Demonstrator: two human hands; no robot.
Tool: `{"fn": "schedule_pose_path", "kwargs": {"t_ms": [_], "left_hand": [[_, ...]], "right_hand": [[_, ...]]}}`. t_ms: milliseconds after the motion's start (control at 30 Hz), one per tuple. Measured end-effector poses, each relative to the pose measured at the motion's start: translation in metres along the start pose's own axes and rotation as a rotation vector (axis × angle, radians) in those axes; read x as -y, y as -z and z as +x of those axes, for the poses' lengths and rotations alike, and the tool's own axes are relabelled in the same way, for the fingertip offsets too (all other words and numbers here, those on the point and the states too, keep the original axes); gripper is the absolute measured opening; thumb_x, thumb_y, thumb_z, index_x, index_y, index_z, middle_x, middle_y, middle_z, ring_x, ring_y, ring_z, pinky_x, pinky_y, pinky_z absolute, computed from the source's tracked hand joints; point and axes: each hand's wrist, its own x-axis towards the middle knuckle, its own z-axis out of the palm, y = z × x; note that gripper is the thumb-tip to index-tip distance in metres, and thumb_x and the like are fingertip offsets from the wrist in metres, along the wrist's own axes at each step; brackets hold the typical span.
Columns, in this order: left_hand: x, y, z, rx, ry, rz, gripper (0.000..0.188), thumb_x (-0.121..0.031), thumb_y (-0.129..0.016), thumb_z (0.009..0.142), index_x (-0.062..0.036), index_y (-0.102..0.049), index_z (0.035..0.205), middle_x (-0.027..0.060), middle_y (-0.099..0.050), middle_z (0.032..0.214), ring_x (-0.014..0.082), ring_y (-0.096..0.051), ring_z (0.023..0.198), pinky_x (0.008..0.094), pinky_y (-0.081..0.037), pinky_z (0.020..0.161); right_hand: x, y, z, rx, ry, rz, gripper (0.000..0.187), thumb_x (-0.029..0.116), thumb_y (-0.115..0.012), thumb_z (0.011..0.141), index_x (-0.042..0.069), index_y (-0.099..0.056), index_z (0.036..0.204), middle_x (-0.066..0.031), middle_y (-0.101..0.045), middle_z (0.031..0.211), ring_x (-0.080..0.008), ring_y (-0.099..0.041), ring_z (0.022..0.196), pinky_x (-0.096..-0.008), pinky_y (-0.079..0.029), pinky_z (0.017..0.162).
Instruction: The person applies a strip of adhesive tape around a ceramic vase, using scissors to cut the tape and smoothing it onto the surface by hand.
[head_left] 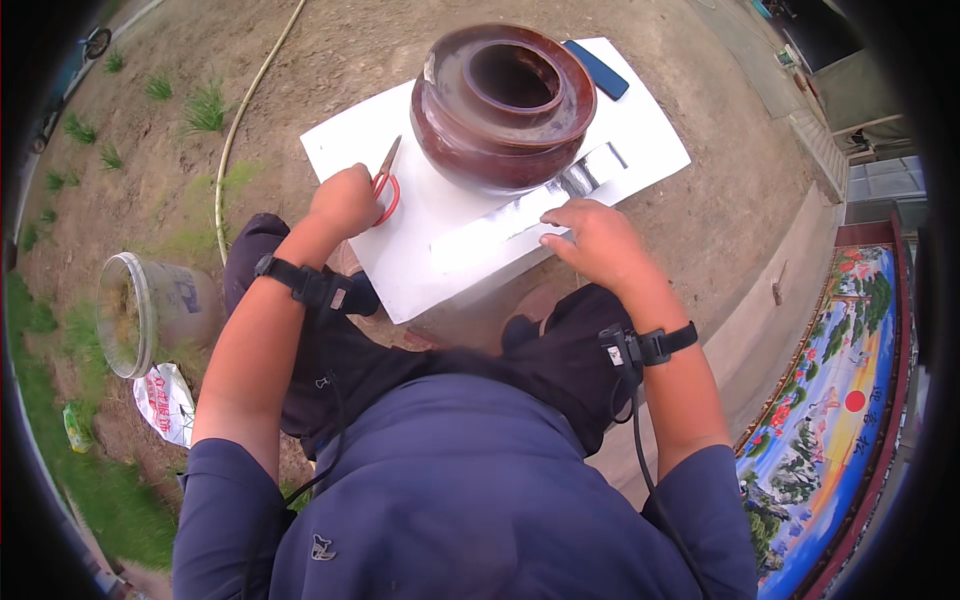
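In the head view, the left hand (348, 203) hides part of the red handles of the scissors (387, 167); its fingers are curled there, but I cannot tell how firmly they grip. The silver strip (578, 182) fades into the white board (420, 265) at its near end (glare, perhaps). The scissors are on the board, left of the brown jar (500, 150), blades pointing away, slightly right. The strip's long axis slants far-right; the right hand (597, 245), thumb and forefinger parted, is just beside it.
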Motion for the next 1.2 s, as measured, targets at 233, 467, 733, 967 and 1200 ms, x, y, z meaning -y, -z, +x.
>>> {"fn": "schedule_pose_path", "kwargs": {"t_ms": [233, 467, 733, 967, 1200], "left_hand": [[0.001, 0.025, -0.039, 0.006, -0.009, -0.291, 0.037, -0.012, -0.072, 0.079, 0.0091, -0.065, 0.108, 0.0203, -0.072, 0.080, 0.0277, -0.072, 0.064, 0.0385, -0.057, 0.061], [0.011, 0.028, -0.093, 0.148, -0.073, -0.409, 0.032, -0.011, -0.074, 0.087, 0.0085, -0.060, 0.108, 0.0060, -0.065, 0.073, 0.0112, -0.062, 0.058, 0.0266, -0.049, 0.051], [0.013, 0.005, -0.119, 0.342, 0.030, -0.631, 0.033, -0.007, -0.073, 0.090, 0.0080, -0.055, 0.113, 0.0112, -0.071, 0.088, 0.0157, -0.072, 0.069, 0.0265, -0.057, 0.056], [0.006, -0.009, -0.119, 0.330, -0.004, -0.619, 0.042, -0.012, -0.074, 0.085, 0.0125, -0.058, 0.115, 0.0129, -0.069, 0.086, 0.0180, -0.071, 0.067, 0.0304, -0.058, 0.058], [0.004, -0.023, -0.126, 0.393, 0.066, -0.765, 0.043, -0.009, -0.075, 0.087, 0.0112, -0.055, 0.118, 0.0133, -0.069, 0.092, 0.0191, -0.073, 0.074, 0.0284, -0.060, 0.060]], "right_hand": [[0.034, -0.072, 0.027, 0.085, 0.273, -0.037, 0.022, 0.019, -0.072, 0.085, 0.012, -0.071, 0.106, -0.0059, -0.068, 0.116, -0.0300, -0.062, 0.113, -0.0420, -0.052, 0.095], [0.052, -0.104, 0.027, 0.053, 0.230, -0.054, 0.026, 0.018, -0.072, 0.085, 0.013, -0.066, 0.110, -0.0079, -0.061, 0.129, -0.0289, -0.055, 0.127, -0.0436, -0.048, 0.103], [0.073, -0.108, 0.024, -0.033, 0.180, 0.025, 0.029, 0.033, -0.076, 0.080, 0.012, -0.069, 0.099, -0.0069, -0.061, 0.119, -0.0275, -0.056, 0.119, -0.0428, -0.046, 0.100], [0.086, -0.115, 0.031, -0.151, 0.150, -0.013, 0.024, 0.030, -0.073, 0.084, 0.008, -0.071, 0.091, -0.0101, -0.063, 0.100, -0.0305, -0.059, 0.104, -0.0449, -0.049, 0.087], [0.085, -0.119, 0.027, -0.111, 0.040, 0.011, 0.018, 0.019, -0.058, 0.091, 0.008, -0.072, 0.095, -0.0110, -0.066, 0.098, -0.0321, -0.063, 0.100, -0.0476, -0.054, 0.082]]}}
